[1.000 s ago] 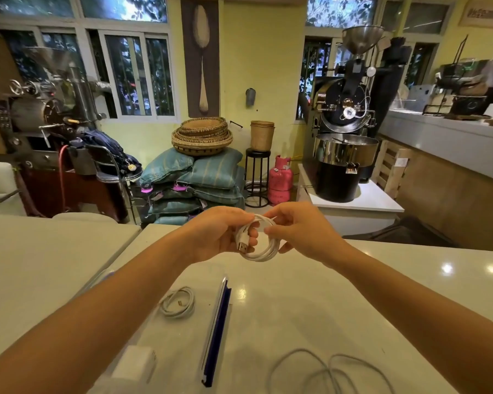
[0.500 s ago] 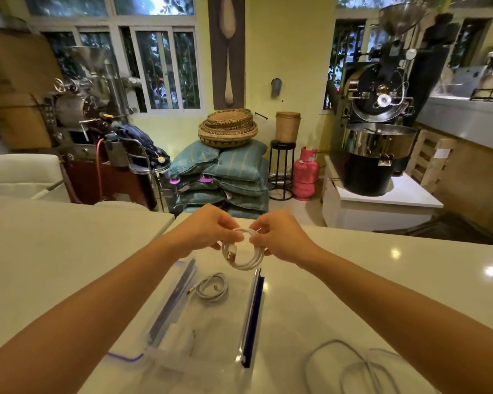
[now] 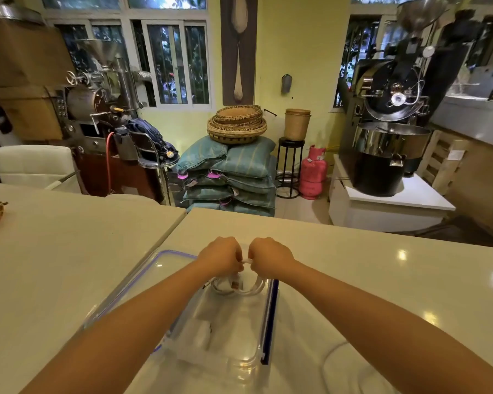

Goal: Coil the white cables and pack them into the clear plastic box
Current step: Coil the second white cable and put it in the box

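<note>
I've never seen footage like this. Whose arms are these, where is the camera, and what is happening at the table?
No machine here: these are a person's bare arms, filmed by a wide-angle camera worn on their head, looking forward and down. The left hand and right hand together pinch a coiled white cable, holding it over an open clear plastic box with blue edging that sits on the pale table. Behind stand a black coffee roaster, sacks and baskets.
</note>
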Available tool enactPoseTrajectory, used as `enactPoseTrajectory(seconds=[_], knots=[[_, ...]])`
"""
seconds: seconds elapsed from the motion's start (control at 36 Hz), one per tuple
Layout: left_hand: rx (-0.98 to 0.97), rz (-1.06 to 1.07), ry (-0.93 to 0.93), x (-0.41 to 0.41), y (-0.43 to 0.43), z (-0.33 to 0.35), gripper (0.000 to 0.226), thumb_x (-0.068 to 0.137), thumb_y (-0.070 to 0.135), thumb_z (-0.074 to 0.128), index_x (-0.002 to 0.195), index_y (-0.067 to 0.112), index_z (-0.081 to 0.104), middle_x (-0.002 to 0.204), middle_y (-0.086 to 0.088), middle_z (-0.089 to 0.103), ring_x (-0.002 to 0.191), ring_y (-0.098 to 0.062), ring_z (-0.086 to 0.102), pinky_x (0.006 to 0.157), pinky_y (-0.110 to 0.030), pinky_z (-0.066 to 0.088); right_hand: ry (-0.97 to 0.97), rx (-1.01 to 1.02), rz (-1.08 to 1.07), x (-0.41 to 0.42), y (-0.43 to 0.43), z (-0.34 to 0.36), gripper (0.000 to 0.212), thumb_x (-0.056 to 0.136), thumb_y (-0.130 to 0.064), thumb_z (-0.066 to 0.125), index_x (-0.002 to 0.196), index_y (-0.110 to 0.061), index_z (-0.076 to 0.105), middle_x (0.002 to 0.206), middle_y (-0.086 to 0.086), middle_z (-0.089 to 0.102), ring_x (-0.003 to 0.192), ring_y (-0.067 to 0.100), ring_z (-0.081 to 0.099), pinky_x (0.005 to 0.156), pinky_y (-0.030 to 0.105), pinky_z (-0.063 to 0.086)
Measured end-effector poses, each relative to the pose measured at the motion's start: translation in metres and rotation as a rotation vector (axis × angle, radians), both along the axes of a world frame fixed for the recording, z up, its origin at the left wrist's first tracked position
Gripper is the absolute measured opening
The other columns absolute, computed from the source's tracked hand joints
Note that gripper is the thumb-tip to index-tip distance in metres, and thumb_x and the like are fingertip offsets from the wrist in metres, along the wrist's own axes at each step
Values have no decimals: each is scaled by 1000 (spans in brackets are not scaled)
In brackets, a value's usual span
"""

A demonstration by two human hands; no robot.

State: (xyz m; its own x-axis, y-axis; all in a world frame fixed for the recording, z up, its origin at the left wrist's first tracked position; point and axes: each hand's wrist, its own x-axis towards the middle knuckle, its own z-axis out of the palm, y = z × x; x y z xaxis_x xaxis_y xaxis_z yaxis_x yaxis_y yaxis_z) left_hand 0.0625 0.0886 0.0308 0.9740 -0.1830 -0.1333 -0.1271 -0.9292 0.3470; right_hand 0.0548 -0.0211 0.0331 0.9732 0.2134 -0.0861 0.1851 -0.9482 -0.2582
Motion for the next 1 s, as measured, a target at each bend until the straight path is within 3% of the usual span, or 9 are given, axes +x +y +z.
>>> enactPoseTrajectory(seconds=[0.25,0.33,0.44,0.53,0.58,0.64,0.69,0.92,1.0], knots=[[-12,43,37,2,-11,-9,24,82,12,60,91,-10,65,99,-28,68,96,-37,63,83,-40,52,-94,-322,89,-2,3,-5,22,89,-8,44,106,-7,57,111,12,63,105,28,57,93,35,36],[28,54,54,3,-12,-11,19,83,9,56,89,-5,67,98,-23,69,74,-29,61,82,-36,51,-110,-405,111,-1,7,-8,21,90,-12,47,107,-10,58,113,9,63,107,26,56,98,34,32],[101,76,60,4,-14,-13,18,84,4,51,69,4,59,72,-12,53,66,-20,48,78,-37,49,-98,-450,119,0,11,-11,21,90,-18,49,107,-12,59,117,6,62,112,25,54,102,33,29],[135,79,70,4,-15,-13,31,86,4,49,56,9,47,64,-6,46,58,-17,44,76,-34,47,-93,-437,128,0,12,-13,22,90,-19,49,106,-11,60,116,7,62,111,25,55,101,33,29],[116,85,68,5,-15,-15,41,87,3,48,49,15,37,55,-1,40,49,-11,36,62,-26,46,-91,-428,133,1,13,-13,21,90,-18,49,106,-10,60,116,8,62,110,26,55,101,33,29],[73,94,78,7,-13,-17,42,86,3,47,47,15,36,51,1,38,46,-8,32,44,-15,32,-95,-417,134,1,13,-15,20,90,-16,48,105,-10,60,114,8,62,109,26,55,100,32,30],[19,95,87,8,-12,-20,42,85,1,46,46,16,37,51,1,39,45,-7,33,41,-14,26,-104,-406,137,1,14,-17,19,90,-14,48,104,-10,60,113,8,63,107,26,56,99,32,31],[-16,146,73,7,-10,-26,41,87,5,46,48,14,39,52,-1,41,46,-8,34,44,-17,27,-114,-390,142,3,14,-18,20,90,-16,48,105,-11,60,114,9,62,108,26,55,99,33,30],[-9,124,79,5,-10,-25,28,89,7,45,65,3,59,75,-16,63,48,-9,34,55,-22,35,-117,-385,144,2,14,-17,20,90,-16,48,106,-10,59,114,9,62,109,26,55,99,34,31]])
